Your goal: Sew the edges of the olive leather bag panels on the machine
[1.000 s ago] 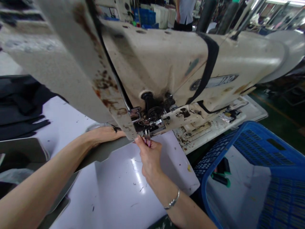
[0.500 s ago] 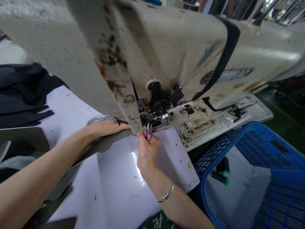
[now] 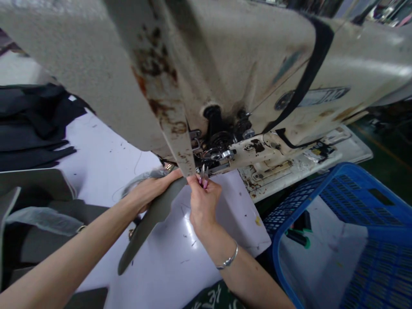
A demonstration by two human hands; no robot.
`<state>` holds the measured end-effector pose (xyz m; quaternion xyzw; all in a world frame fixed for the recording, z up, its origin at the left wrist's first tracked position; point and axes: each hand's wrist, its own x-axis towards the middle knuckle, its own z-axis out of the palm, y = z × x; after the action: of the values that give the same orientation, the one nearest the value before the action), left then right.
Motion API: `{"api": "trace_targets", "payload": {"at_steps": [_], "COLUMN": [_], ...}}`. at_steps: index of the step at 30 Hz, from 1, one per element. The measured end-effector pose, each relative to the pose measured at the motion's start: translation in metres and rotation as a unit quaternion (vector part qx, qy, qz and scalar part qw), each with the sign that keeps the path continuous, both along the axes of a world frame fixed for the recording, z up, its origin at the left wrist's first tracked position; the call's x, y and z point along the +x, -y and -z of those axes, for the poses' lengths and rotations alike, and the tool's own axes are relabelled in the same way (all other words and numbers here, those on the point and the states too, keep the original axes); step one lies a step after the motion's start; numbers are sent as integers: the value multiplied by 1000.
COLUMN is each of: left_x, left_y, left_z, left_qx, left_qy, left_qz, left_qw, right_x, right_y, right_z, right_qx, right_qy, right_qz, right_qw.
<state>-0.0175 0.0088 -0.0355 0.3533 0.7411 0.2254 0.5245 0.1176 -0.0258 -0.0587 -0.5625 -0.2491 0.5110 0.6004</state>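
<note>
A grey-green flat piece lies at a slant on the white table, its upper end under the sewing machine head. My left hand is closed on the piece's far edge, fingertips partly hidden by the machine. Small scissors with pink handles stick up from my right hand, which is closed around them beside the presser area. The thumb and forefinger of that hand are at the tip of the grey-green piece. Clear plastic film lies just behind my left hand.
Black fabric is piled at the far left. More grey-green pieces lie at the left with plastic film. A blue basket holding dark spools stands at the right, below the machine bed.
The grey-green piece has swung round, its free end now nearer me and apart from the pieces at left. My left hand has turned and moved slightly nearer. My right hand still has the scissors.
</note>
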Motion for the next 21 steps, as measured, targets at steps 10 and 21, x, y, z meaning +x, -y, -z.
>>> {"api": "trace_targets", "payload": {"at_steps": [10,21], "left_x": [76,117], "left_y": [46,45], "left_z": [-3,-2], "left_qx": [23,65], "left_qy": [181,247], "left_qz": [-237,-368], "left_qw": [954,894], "right_x": [32,71], "right_y": [3,-11], "right_z": [-10,-24], "right_qx": [-9,-36], "right_qy": [-61,-45], "right_qz": [-80,-195], "right_qw": [995,979]}}
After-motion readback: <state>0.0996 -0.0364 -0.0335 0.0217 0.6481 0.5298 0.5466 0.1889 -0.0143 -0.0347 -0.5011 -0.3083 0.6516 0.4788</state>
